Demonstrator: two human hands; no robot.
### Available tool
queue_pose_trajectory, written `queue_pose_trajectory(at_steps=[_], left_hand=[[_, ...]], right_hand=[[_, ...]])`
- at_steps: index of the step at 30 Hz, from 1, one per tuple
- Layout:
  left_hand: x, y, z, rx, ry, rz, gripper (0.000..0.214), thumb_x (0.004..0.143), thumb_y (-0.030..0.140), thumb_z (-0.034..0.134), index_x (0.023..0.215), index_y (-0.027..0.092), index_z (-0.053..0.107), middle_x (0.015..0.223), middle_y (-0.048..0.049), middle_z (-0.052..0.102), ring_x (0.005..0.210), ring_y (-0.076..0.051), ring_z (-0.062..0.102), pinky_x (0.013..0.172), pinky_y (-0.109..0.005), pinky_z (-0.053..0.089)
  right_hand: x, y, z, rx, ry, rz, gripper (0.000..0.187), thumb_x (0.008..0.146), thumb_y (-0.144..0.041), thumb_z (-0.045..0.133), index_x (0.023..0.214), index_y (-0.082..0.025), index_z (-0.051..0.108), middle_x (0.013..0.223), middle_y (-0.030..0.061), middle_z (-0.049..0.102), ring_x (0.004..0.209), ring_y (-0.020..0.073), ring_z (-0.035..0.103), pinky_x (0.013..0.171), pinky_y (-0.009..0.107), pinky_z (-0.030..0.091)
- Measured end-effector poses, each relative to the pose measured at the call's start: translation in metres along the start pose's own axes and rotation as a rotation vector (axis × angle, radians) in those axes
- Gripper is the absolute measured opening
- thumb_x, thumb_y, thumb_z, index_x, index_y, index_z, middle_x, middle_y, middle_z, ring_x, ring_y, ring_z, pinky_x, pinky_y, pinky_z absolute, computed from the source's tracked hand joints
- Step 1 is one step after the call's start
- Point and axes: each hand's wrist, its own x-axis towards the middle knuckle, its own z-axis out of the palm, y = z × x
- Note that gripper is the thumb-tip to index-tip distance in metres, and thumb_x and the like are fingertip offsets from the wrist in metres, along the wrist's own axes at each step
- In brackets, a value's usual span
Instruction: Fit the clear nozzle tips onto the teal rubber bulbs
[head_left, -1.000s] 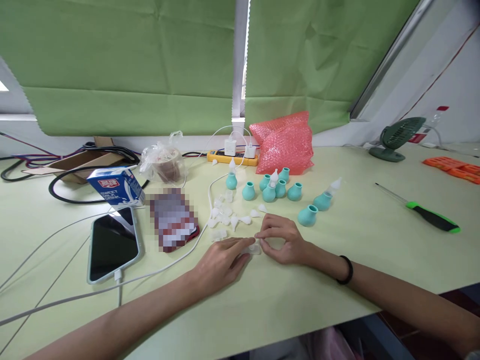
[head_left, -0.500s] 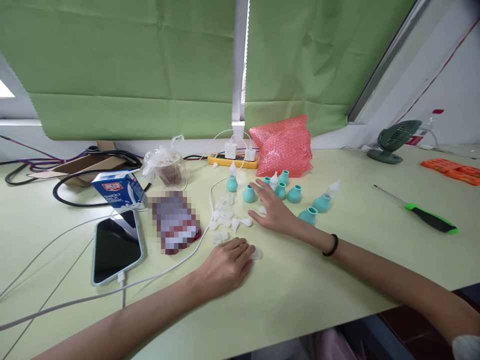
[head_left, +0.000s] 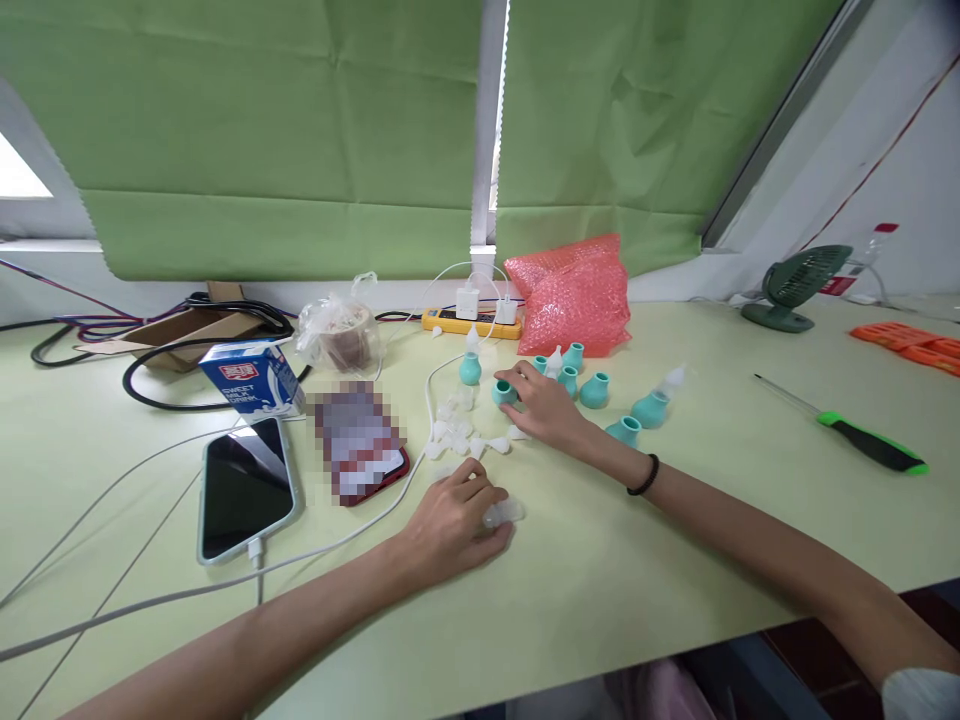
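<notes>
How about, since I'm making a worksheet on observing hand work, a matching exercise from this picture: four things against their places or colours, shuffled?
Column one
1. right hand
2. left hand
3. screwdriver
4. bubble-wrap bag

Column two
A. pinkish red, beside the yellow power strip
B. with its fingers at a clear piece near the front of the table
C. green and black handle, lying below the fan in the picture
D. with its fingers at the rim of a teal bulb

Pairs: 1-D, 2-B, 3-C, 4-A
</notes>
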Motion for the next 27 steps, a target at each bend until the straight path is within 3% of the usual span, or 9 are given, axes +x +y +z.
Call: queue_pose_trajectory(at_steps=[4,8,12,17,21,24,27], left_hand=[[0.000,0.001,-0.007,-0.126,0.201,-0.068,0.022,0.073,0.016,0.054,0.095,0.014,0.052,0.077,-0.0055,0.060,0.075,-0.015,0.051,0.064,-0.028,0.047],[0.000,0.004,-0.006,-0.269,0.330,-0.252,0.022,0.076,0.015,0.052,0.098,0.018,0.049,0.090,-0.0045,0.058,0.080,-0.012,0.053,0.066,-0.023,0.047],[0.000,0.008,-0.001,-0.389,0.225,-0.373,0.023,0.080,0.018,0.047,0.102,0.020,0.045,0.094,-0.0028,0.057,0.086,-0.012,0.054,0.073,-0.024,0.047],[0.000,0.010,-0.002,-0.428,0.133,-0.335,0.028,0.081,0.018,0.044,0.108,0.023,0.040,0.098,-0.0019,0.057,0.088,-0.012,0.055,0.078,-0.026,0.045],[0.001,0.010,-0.005,-0.393,0.044,-0.297,0.030,0.083,0.018,0.040,0.113,0.024,0.038,0.105,-0.0030,0.055,0.095,-0.014,0.052,0.081,-0.027,0.042],[0.002,0.012,-0.007,-0.378,-0.051,-0.281,0.035,0.083,0.020,0.040,0.117,0.024,0.032,0.108,-0.0048,0.053,0.098,-0.016,0.051,0.082,-0.030,0.041],[0.003,0.013,-0.005,-0.379,-0.146,-0.360,0.053,0.079,0.024,0.045,0.125,0.022,0.017,0.107,-0.0078,0.054,0.092,-0.018,0.054,0.078,-0.033,0.043]], right_hand=[[-0.026,-0.007,-0.021,0.325,0.144,-0.095,0.032,0.069,-0.025,0.058,0.099,-0.015,0.050,0.081,0.0037,0.051,0.062,0.0118,0.050,0.061,0.026,0.043],[-0.056,-0.024,-0.026,0.615,-0.024,-0.146,0.032,0.064,-0.026,0.063,0.092,-0.016,0.051,0.074,0.0009,0.051,0.058,0.0092,0.049,0.057,0.023,0.044],[-0.072,-0.037,-0.015,0.674,-0.042,-0.171,0.027,0.064,-0.026,0.062,0.086,-0.016,0.050,0.070,0.0001,0.049,0.059,0.0097,0.048,0.056,0.023,0.043],[-0.076,-0.035,-0.010,0.702,0.044,-0.171,0.038,0.072,-0.025,0.055,0.106,-0.017,0.041,0.074,0.0013,0.052,0.059,0.0094,0.047,0.057,0.023,0.043],[-0.077,-0.031,-0.012,0.660,0.127,-0.273,0.023,0.073,-0.023,0.054,0.094,-0.016,0.048,0.069,0.0011,0.050,0.061,0.0105,0.045,0.058,0.024,0.042],[-0.076,-0.032,-0.015,0.676,0.131,-0.242,0.009,0.075,-0.021,0.052,0.082,-0.015,0.050,0.064,0.0006,0.048,0.058,0.0102,0.045,0.055,0.024,0.041],[-0.074,-0.032,-0.020,0.705,0.114,-0.215,0.009,0.075,-0.019,0.052,0.082,-0.014,0.051,0.064,0.0013,0.050,0.056,0.0099,0.046,0.055,0.024,0.043]])
